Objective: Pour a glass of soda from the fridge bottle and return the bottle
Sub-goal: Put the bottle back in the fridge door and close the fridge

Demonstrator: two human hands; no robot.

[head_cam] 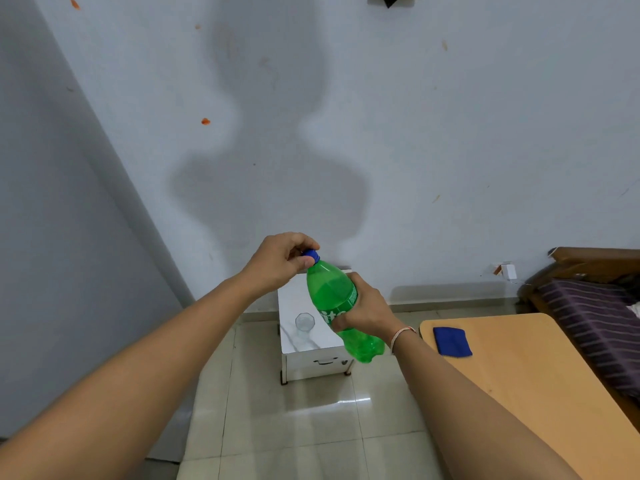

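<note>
Setting: pale wall, small white surface (294,303) centre frame, empty glass (304,322) on it.
Bottle: green bottle (337,306), light, squeezable; hold mid-body.
Grip: right hand (367,311) wraps bottle; left hand (280,261) pinches blue cap (310,255).

The right hand (367,311) wraps around the middle of a green plastic soda bottle (334,299), held tilted in the air. The left hand (278,263) pinches the bottle's blue screw cap (310,254). Below them, a clear faceted drinking glass (304,322) stands upright on a small white marble-topped side table (294,341). A folded blue cloth (452,341) lies on a tan wooden table (519,375) to the right.
</note>
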